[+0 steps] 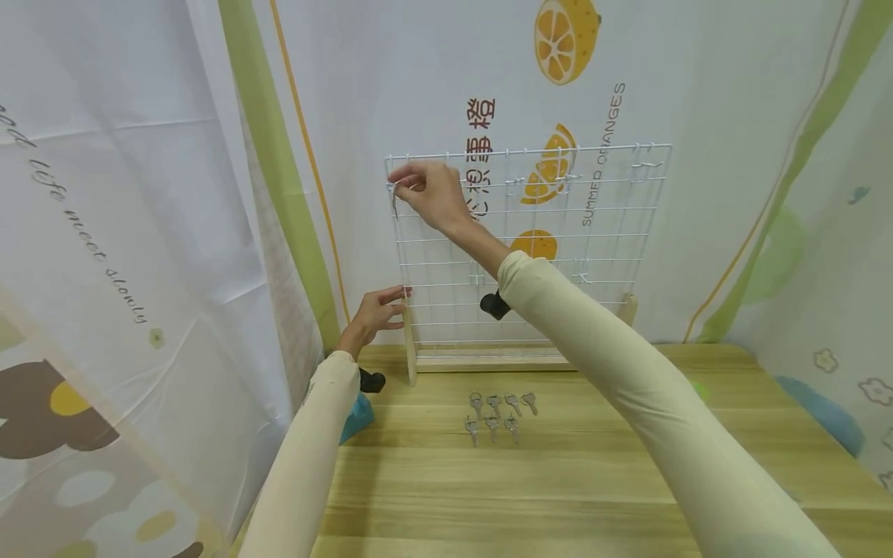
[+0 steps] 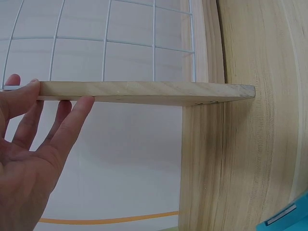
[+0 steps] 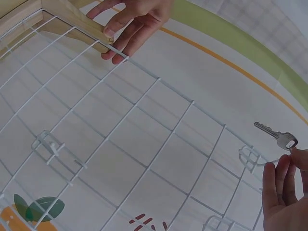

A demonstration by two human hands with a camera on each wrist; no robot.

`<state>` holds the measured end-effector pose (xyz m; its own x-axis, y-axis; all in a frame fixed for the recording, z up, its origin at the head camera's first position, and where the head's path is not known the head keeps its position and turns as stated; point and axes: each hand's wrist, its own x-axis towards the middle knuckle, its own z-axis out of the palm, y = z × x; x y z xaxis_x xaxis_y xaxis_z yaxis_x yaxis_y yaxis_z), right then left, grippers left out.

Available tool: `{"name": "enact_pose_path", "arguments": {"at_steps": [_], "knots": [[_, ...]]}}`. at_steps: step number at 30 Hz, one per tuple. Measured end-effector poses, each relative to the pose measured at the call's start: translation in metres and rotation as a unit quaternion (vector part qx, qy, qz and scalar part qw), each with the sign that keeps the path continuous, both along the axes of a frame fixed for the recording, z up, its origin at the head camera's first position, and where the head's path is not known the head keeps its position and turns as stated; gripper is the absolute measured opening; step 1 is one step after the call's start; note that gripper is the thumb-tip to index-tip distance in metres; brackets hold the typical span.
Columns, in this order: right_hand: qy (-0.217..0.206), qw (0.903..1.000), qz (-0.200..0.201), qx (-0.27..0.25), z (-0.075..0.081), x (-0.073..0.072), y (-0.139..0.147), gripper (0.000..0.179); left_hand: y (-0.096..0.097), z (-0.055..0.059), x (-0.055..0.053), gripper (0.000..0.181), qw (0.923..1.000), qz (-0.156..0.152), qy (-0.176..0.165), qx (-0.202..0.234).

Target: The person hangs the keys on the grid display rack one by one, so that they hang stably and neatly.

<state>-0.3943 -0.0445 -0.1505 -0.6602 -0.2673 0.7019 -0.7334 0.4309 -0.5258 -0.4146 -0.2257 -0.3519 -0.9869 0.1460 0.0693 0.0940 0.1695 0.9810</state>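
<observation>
My right hand (image 1: 438,195) pinches a silver key (image 3: 280,137) by its head at the upper left corner of a white wire grid (image 1: 530,235). In the right wrist view the key's toothed blade points away from the fingertips, and a white wire hook (image 3: 249,156) sits on the grid right beside them. Lower down, my left hand (image 1: 377,314) grips the top of the wooden upright (image 2: 139,90) at the grid's left side, thumb on one face and fingers on the other. Several more keys (image 1: 492,403) lie in two rows on the wooden table (image 1: 446,496).
More white hooks (image 1: 645,164) hang on the grid at upper right, middle and lower down. A second wooden upright (image 1: 629,308) holds the right side. Beside the left forearm is a blue object (image 1: 359,419). Printed curtains (image 1: 174,256) hang behind and at both sides.
</observation>
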Motion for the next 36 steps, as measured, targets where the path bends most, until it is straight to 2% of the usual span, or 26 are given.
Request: {"name": "enact_pose_path", "arguments": {"at_steps": [7, 13, 20, 24, 36], "knots": [[0.002, 0.9985, -0.050, 0.024, -0.003, -0.003, -0.002, 0.018, -0.001, -0.001, -0.002, 0.049, 1.0000, 0.002, 0.000, 0.002], [-0.002, 0.9976, -0.060, 0.035, -0.003, -0.003, 0.000, 0.021, 0.001, -0.002, -0.002, 0.049, 1.0000, 0.003, -0.002, 0.003], [0.003, 0.9984, -0.048, 0.031, -0.001, 0.000, 0.005, 0.021, 0.001, -0.002, -0.002, 0.051, 1.0000, 0.006, -0.002, 0.002], [0.001, 0.9992, -0.031, 0.027, -0.002, 0.007, 0.013, 0.023, 0.001, -0.001, -0.002, 0.052, 1.0000, 0.004, 0.000, 0.002], [-0.020, 0.9989, 0.008, 0.041, -0.016, 0.030, 0.045, 0.030, 0.003, 0.000, 0.001, 0.054, 1.0000, 0.003, 0.000, 0.000]]}}
